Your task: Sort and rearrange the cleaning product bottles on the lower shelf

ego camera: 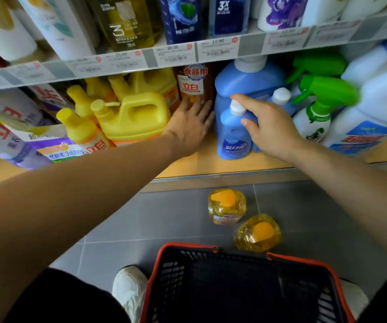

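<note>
Blue bottle [233, 136], neck in right hand [269, 127]

Bare shelf board [211, 164] before bottles [233, 134]

Even bright store light; wide-angle edge bending; motion blur at right, soft focus.

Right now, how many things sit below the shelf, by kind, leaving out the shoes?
Clear yellow plastic bottles with orange caps: 2
Black plastic shopping basket with red rim: 1
Total: 3
</note>
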A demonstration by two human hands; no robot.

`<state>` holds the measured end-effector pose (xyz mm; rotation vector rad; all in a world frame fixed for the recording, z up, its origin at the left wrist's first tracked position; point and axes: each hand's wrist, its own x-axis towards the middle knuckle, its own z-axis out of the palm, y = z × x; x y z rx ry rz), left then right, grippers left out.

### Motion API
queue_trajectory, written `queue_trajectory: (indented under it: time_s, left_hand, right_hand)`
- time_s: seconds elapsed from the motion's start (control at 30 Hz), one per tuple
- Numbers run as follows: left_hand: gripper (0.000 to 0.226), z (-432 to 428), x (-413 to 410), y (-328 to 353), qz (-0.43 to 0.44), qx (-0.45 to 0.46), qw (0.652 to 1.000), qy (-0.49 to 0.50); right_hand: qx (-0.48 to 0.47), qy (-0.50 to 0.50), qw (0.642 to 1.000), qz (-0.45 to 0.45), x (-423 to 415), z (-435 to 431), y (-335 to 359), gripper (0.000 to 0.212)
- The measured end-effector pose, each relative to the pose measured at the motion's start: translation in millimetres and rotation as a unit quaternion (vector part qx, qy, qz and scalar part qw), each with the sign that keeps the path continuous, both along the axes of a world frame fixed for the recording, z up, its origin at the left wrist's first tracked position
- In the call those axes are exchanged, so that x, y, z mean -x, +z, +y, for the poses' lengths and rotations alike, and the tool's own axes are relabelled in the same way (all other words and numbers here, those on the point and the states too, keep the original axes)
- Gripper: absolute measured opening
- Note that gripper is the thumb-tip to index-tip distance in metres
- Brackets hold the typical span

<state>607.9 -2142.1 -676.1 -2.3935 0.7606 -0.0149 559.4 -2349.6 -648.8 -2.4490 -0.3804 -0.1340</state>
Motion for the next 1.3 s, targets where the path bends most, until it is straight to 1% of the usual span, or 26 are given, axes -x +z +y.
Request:
queue_trajectory:
  time_s: [0.07, 0.17, 0.2, 0.27, 0.3, 0.4, 0.47, 0.5, 0.53, 0.6, 0.67, 0.77, 0.83, 0.87, 1.0, 1.07, 1.17, 1.2, 1.23, 1.3]
  left_hand:
    - [0.071, 2, -2, 16, -0.009, -0.073, 0.996, -0.042]
    - [0.075, 4, -3, 44, 0.015, -0.128, 0.988, -0.084]
    - [0.072, 6, -2, 53, 0.017, -0.125, 0.987, -0.103]
    - [0.061, 15, 5, 69, 0.008, -0.088, 0.986, -0.139]
    - [0.055, 22, 9, 75, 0.005, -0.073, 0.986, -0.151]
    - [0.047, 51, 22, 80, 0.01, -0.042, 0.987, -0.155]
    - [0.043, 71, 28, 81, -0.002, 0.011, 0.985, -0.174]
    - [0.042, 81, 30, 82, -0.017, 0.039, 0.982, -0.186]
    - [0.042, 90, 30, 83, -0.035, 0.061, 0.981, -0.182]
    - [0.052, 105, 29, 82, -0.056, 0.089, 0.985, -0.138]
    - [0.058, 115, 29, 76, -0.062, 0.126, 0.984, -0.11]
    - [0.066, 124, 30, 63, -0.077, 0.194, 0.972, -0.11]
    - [0.075, 129, 27, 56, -0.086, 0.243, 0.96, -0.106]
    - [0.078, 132, 25, 54, -0.087, 0.263, 0.955, -0.107]
    - [0.078, 137, 20, 49, -0.094, 0.311, 0.937, -0.131]
    - [0.076, 138, 20, 48, -0.093, 0.318, 0.933, -0.142]
    - [0.075, 138, 20, 47, -0.094, 0.321, 0.931, -0.149]
    - [0.075, 138, 20, 47, -0.094, 0.323, 0.93, -0.147]
    - [0.074, 138, 20, 47, -0.094, 0.325, 0.93, -0.145]
    - [0.074, 138, 21, 47, -0.091, 0.328, 0.929, -0.141]
  right_hand:
    - [-0.005, 0.002, 1.0, 0.003, 0, -1, 0, 0.053]
    - [-0.004, 0.01, 1.0, 0.005, 0, -2, -1, 0.055]
    - [-0.006, 0.009, 1.0, 0.011, 1, -2, -1, 0.057]
    - [-0.028, 0.002, 0.999, 0.022, 4, 0, 1, 0.059]
    - [-0.037, -0.004, 0.999, 0.012, 6, 2, 3, 0.058]
    - [-0.026, -0.037, 0.994, -0.1, 17, 15, 11, 0.043]
    - [-0.061, -0.036, 0.988, -0.134, 26, 31, 13, 0.034]
    - [-0.086, -0.031, 0.988, -0.122, 31, 41, 11, 0.033]
    - [-0.112, -0.027, 0.989, -0.088, 34, 51, 7, 0.035]
    - [-0.164, -0.031, 0.986, 0.022, 33, 70, -3, 0.05]
    - [-0.227, -0.052, 0.966, 0.111, 22, 90, -14, 0.067]
    - [-0.335, -0.094, 0.922, 0.171, -7, 116, -28, 0.079]
    - [-0.389, -0.124, 0.894, 0.184, -29, 126, -38, 0.084]
    - [-0.404, -0.136, 0.886, 0.182, -40, 129, -41, 0.086]
    - [-0.435, -0.163, 0.868, 0.173, -69, 142, -53, 0.084]
    - [-0.441, -0.174, 0.865, 0.164, -74, 144, -61, 0.078]
    - [-0.455, -0.176, 0.857, 0.168, -69, 143, -76, 0.059]
    - [-0.452, -0.18, 0.857, 0.167, -65, 144, -80, 0.056]
    - [-0.449, -0.186, 0.859, 0.163, -62, 146, -82, 0.057]
    - [-0.442, -0.208, 0.86, 0.149, -63, 150, -79, 0.072]
